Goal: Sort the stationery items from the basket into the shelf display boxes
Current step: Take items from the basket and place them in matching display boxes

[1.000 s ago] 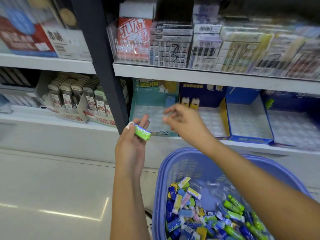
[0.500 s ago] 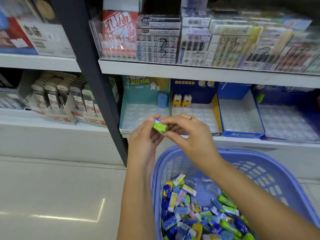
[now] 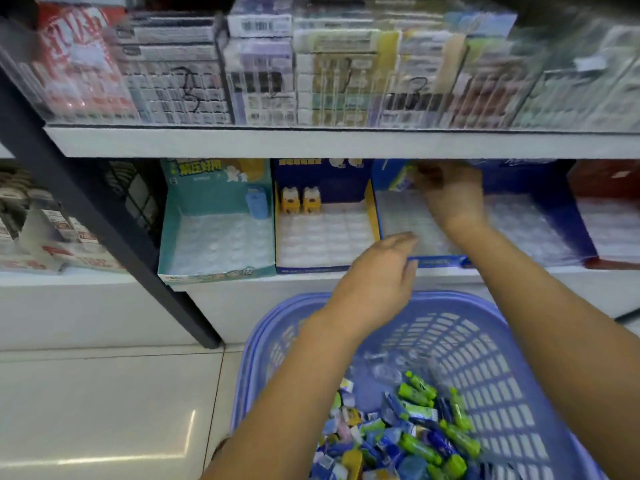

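**Lower shelf and basket, listed left to right**

1. Teal display box (image 3: 214, 273), centre-left: clear dimpled tray, one blue piece (image 3: 257, 202) standing at the back right corner.
2. Navy box with a yellow side wall (image 3: 373, 216): two yellow animal-shaped pieces (image 3: 290, 201) upright at the back left, the other cells bare.
3. Left hand (image 3: 377, 282), mid-frame, above the basket's far rim: fingers loosely spread, holding nothing.
4. Green item (image 3: 401, 178), at the back left of the blue box (image 3: 440, 261), pinched at the fingertips of the right hand (image 3: 453, 199) (blurred, so the exact finger placing cannot be told).
   - Handling, judged: small, light and fairly stiff. The glossy wrapper is likely a little slippery.
   - Best hold: across the narrow sides near the middle, leaving the base free to seat in a cell.
5. Lilac basket (image 3: 519, 341), lower centre to right: slotted walls, a loose heap of mixed pieces (image 3: 415, 438) in green, blue, yellow and pink on its floor.
6. Second blue box (image 3: 561, 216): tray looks bare where visible.
7. Red box (image 3: 602, 178), right edge: contents not discernible.
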`<act>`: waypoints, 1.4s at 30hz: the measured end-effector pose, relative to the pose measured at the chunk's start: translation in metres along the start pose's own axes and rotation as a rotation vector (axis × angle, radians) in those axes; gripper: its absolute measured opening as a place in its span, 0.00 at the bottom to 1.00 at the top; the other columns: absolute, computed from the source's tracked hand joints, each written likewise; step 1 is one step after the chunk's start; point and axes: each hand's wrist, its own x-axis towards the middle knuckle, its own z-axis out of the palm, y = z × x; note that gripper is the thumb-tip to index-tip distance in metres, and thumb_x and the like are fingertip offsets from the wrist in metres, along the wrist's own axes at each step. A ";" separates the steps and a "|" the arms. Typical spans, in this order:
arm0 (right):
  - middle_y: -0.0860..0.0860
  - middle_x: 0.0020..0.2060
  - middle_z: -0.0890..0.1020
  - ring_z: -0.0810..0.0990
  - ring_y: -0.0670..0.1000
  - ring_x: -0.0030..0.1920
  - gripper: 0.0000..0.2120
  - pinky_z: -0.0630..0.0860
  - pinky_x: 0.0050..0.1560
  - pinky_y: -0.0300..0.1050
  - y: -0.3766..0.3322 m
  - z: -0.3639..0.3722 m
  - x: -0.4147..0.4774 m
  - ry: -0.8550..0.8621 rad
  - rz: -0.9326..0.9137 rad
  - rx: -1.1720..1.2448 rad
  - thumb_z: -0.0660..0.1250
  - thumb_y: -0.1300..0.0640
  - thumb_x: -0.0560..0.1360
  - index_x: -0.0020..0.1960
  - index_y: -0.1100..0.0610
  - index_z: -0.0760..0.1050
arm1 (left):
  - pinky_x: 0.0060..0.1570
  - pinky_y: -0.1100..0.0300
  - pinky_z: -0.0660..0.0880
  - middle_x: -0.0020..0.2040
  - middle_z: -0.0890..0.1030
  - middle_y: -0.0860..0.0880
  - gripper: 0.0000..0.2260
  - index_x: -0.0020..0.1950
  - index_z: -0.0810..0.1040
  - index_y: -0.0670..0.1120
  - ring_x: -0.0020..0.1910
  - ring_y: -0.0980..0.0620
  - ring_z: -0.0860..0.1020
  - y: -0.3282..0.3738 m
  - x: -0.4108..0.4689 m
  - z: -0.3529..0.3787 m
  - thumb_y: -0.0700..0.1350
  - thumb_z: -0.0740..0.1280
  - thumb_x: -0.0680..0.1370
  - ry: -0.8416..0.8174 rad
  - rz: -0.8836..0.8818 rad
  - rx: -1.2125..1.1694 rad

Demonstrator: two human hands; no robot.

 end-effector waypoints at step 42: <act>0.58 0.73 0.61 0.64 0.58 0.71 0.48 0.66 0.66 0.45 0.143 0.041 -0.233 -1.300 0.285 -0.512 0.77 0.53 0.67 0.76 0.56 0.51 | 0.68 0.46 0.64 0.77 0.57 0.43 0.35 0.78 0.53 0.46 0.73 0.41 0.63 -0.090 -0.155 0.161 0.63 0.58 0.78 -1.061 -0.494 0.215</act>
